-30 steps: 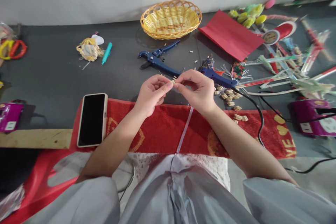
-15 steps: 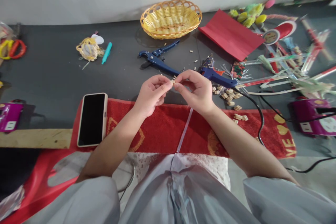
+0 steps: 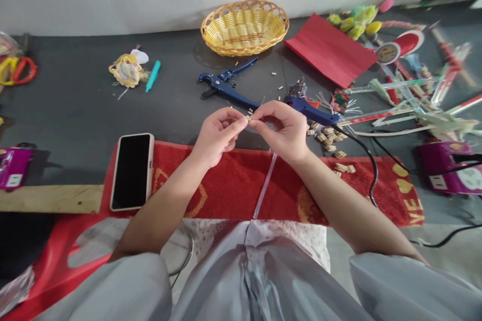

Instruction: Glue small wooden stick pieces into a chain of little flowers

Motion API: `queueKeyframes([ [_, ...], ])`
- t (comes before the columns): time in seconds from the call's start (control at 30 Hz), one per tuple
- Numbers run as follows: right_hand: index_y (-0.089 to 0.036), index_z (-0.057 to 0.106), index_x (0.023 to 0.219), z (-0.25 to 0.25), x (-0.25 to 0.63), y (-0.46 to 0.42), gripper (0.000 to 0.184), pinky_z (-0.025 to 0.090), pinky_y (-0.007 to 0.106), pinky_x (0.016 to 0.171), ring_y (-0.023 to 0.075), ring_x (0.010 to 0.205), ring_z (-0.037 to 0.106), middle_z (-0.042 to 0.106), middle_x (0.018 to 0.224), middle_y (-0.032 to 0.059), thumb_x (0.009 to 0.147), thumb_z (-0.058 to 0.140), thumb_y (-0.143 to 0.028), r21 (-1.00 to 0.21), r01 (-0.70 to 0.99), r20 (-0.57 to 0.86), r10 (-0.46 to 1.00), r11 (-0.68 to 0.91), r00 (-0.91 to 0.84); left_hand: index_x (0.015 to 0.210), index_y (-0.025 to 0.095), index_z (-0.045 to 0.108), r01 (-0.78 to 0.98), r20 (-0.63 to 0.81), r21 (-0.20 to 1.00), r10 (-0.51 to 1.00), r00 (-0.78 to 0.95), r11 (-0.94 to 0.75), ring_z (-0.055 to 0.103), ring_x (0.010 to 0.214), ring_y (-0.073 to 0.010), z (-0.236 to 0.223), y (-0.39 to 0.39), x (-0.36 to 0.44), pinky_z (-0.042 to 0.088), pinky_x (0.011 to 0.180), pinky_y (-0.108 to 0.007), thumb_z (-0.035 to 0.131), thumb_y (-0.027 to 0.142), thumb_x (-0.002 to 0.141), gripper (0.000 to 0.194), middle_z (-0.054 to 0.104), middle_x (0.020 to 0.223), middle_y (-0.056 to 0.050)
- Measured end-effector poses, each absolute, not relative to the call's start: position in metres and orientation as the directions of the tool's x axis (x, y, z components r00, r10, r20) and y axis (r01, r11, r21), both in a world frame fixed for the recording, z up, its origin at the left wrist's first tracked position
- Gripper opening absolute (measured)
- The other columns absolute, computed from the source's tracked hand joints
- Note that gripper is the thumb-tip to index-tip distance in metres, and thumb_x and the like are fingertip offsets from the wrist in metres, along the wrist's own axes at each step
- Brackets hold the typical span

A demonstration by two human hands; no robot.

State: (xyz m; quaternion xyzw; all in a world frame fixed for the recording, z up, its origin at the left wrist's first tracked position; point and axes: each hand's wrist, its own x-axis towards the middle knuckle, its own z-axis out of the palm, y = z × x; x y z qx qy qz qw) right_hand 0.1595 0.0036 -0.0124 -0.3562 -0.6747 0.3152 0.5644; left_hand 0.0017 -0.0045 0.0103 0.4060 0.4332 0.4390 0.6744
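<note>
Over the edge of the red towel (image 3: 233, 185), my left hand (image 3: 219, 136) pinches a tiny pale piece (image 3: 248, 118) between thumb and fingers; its exact kind is too small to make out. The thumb and forefinger of my right hand (image 3: 285, 131) close on the same piece from the other side. Just beyond my hands lies a blue hand cutter (image 3: 230, 90), its handles spread. A blue glue gun (image 3: 314, 112) lies beyond my right hand, with a pile of small pale blocks (image 3: 328, 137) beside it.
Farther back stand a yellow woven basket (image 3: 248, 30) and red paper (image 3: 331, 50). Ribbon spool (image 3: 401, 46) and mixed craft strips crowd the right. A phone (image 3: 131, 170) lies left on the towel; a black cable (image 3: 371, 160) crosses its right side. A teal pen (image 3: 152, 76) lies farther left.
My right hand has shifted very slightly, its fingers still at the tiny piece. The left hand holds nearly the same pose, and the objects on the table stay put.
</note>
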Motion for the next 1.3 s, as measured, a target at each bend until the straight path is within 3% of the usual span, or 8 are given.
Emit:
queueKeyframes([
  [0.27,-0.020,0.065,0.084,-0.013,0.161,0.004,0.027,0.056,0.026,0.068,0.0111,0.071,0.062,0.066,0.080,0.0006,0.075,0.080,-0.041,-0.884,0.011,0.463,0.877,0.468,-0.129,0.072,0.019,0.056,-0.205,-0.225,0.941,0.950,0.218,0.270,0.025,0.036,0.0008,0.009,-0.003,-0.001,0.016,0.033,-0.014,0.083,0.043,0.062,0.038,0.040,0.048,0.011],
  [0.43,-0.021,0.074,0.100,-0.010,0.168,0.008,0.023,0.056,0.027,0.070,0.0129,0.080,0.063,0.067,0.088,0.0041,0.083,0.072,-0.037,-0.857,0.038,0.487,0.833,0.513,-0.262,0.072,0.017,0.059,-0.180,-0.207,0.948,0.939,0.275,0.262,0.029,0.036,0.0012,0.009,-0.002,-0.004,0.016,0.034,-0.014,0.083,0.040,0.063,0.034,0.045,0.053,0.010],
  [0.63,-0.023,0.077,0.095,-0.009,0.171,0.009,0.014,0.057,0.026,0.068,0.0115,0.077,0.065,0.068,0.086,0.0028,0.081,0.076,-0.027,-0.844,-0.031,0.520,0.801,0.536,-0.296,0.073,0.016,0.063,-0.191,-0.206,0.942,0.923,0.324,0.277,0.030,0.037,0.0010,0.010,-0.002,-0.004,0.016,0.033,-0.015,0.086,0.045,0.060,0.040,0.049,0.054,0.008],
  [0.93,-0.023,0.077,0.086,-0.006,0.172,0.007,0.025,0.057,0.025,0.064,0.0116,0.073,0.064,0.068,0.083,0.0018,0.072,0.082,-0.043,-0.863,0.001,0.489,0.834,0.506,-0.254,0.070,0.017,0.064,-0.219,-0.227,0.926,0.917,0.327,0.307,0.029,0.036,0.0003,0.011,-0.002,-0.002,0.016,0.033,-0.016,0.089,0.050,0.055,0.044,0.047,0.050,0.008],
  [1.3,-0.021,0.074,0.083,-0.008,0.170,0.007,0.030,0.056,0.026,0.064,0.0118,0.071,0.063,0.068,0.082,0.0024,0.072,0.081,-0.049,-0.871,0.012,0.473,0.844,0.491,-0.252,0.069,0.017,0.062,-0.187,-0.219,0.941,0.929,0.299,0.282,0.031,0.036,-0.0002,0.008,-0.002,-0.002,0.016,0.033,-0.016,0.088,0.052,0.056,0.045,0.047,0.050,0.008],
])
